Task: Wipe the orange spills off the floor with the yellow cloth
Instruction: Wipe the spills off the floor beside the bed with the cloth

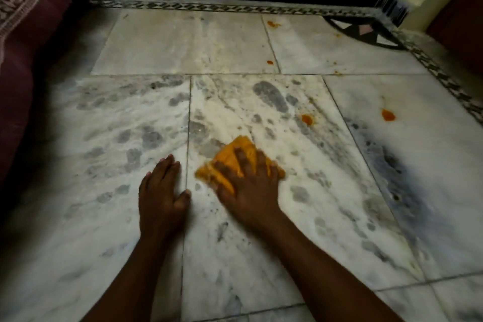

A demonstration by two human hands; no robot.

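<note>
- The right hand lies flat on the yellow cloth, with its fingers spread out and pressing down.
- The cloth is bunched up under the palm and fingers. It sticks out past the fingertips toward 12 o'clock and past the thumb side toward 9 o'clock.
- The cloth sits on the marble floor, near the middle of the view.
- The hand and the cloth look a bit blurry.
- The left hand rests flat on the floor just beside the cloth, at 9 o'clock from it. Its fingers are straight and hold nothing.
- A small orange spill sits near the cloth, at about 1 o'clock from it. The cloth is not touching it.
- A bigger orange spill lies farther off at 2 o'clock.
- Two more orange spots are far up the floor at 12 o'clock, close to the patterned border.
- A dark red fabric with a white pattern is at the far left, at 10 o'clock.
</note>
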